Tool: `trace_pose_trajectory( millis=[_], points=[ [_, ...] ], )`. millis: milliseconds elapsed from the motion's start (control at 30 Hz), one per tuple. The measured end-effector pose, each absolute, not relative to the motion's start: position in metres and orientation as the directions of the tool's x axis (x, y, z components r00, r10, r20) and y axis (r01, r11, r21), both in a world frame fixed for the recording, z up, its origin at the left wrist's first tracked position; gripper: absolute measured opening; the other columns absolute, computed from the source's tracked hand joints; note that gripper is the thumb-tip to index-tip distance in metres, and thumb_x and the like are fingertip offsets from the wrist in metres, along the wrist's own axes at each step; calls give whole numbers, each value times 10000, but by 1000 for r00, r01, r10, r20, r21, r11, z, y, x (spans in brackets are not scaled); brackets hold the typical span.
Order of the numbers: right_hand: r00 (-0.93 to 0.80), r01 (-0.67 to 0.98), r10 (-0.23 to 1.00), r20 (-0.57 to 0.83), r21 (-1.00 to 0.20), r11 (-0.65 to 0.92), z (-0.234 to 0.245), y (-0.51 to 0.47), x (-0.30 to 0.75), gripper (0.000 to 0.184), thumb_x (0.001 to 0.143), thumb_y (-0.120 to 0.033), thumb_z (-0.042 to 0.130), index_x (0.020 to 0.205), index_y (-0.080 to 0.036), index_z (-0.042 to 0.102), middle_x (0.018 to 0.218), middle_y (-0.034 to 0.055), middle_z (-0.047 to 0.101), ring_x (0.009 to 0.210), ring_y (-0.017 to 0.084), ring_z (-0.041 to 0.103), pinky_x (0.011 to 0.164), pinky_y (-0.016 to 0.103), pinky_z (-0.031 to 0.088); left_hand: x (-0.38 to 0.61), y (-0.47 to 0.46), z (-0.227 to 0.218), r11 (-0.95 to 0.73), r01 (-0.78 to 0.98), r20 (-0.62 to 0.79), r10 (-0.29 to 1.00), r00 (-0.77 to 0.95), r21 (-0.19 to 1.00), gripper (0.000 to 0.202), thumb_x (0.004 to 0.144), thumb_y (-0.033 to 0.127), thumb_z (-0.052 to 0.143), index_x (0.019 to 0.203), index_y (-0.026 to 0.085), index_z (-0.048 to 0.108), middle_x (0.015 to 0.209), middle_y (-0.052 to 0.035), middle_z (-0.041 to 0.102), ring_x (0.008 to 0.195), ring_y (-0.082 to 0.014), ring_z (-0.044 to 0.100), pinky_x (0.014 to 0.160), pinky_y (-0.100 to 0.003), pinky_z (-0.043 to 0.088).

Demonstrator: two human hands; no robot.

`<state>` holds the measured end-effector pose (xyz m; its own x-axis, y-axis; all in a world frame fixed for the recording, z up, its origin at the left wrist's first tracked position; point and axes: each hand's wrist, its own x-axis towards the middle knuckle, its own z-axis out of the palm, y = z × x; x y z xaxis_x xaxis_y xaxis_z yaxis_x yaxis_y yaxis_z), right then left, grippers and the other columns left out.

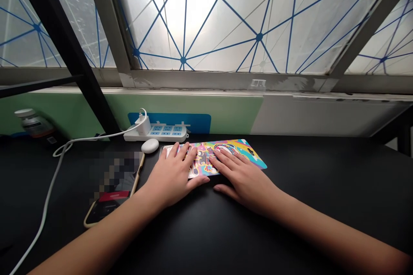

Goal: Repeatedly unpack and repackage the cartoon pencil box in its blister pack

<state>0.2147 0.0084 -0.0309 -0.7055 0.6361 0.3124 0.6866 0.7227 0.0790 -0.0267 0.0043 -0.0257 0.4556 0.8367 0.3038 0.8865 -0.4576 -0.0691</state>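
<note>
A flat, brightly printed packet (204, 159) in pink, yellow and blue lies on the black desk in front of me. My left hand (172, 176) rests over its left part, fingers spread flat and thumb pointing right. Over the middle and right part lies my right hand (240, 176), its fingers also stretched out and slanting to the upper left. Both palms face down, and neither hand grips the packet. My fingers cover much of the print, so I cannot read it. The packet's upper right corner shows beyond my right hand.
A white power strip (158, 132) with a plugged-in charger (142, 124) stands by the wall. Near my left arm are a white rounded case (150, 146) and a phone (112, 202). A white cable (53, 180) runs down the left. A bottle (35, 122) stands far left, beside a black post (64, 43).
</note>
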Motion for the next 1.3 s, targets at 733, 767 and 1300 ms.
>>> trace_pose_trajectory(
  millis=[733,767,1300],
  points=[
    [-680,720,672,293,89,689,-28,5,214,766,951,-614,531,1552,-170,364,1601,159,371,1454,373,370,1135,591,355,-30,5,-19,-472,881,111,878,466,36,913,921,796,304,1588,173,292,1653,-144,236,1514,-419,201,1163,-644,248],
    [-687,714,674,272,77,696,-28,5,214,776,943,-620,542,1553,-175,366,1599,154,373,1459,370,363,1144,585,351,-31,6,-19,-467,883,102,881,462,39,922,916,806,289,1588,174,294,1655,-138,229,1518,-413,192,1169,-639,242],
    [-591,795,754,288,48,605,-23,23,235,730,924,-586,573,1445,-81,499,1516,249,474,1419,382,425,1131,549,391,-26,4,-15,-527,848,253,814,523,-57,734,986,682,351,1481,154,477,1588,-181,389,1463,-409,345,1134,-647,306]
  ],
)
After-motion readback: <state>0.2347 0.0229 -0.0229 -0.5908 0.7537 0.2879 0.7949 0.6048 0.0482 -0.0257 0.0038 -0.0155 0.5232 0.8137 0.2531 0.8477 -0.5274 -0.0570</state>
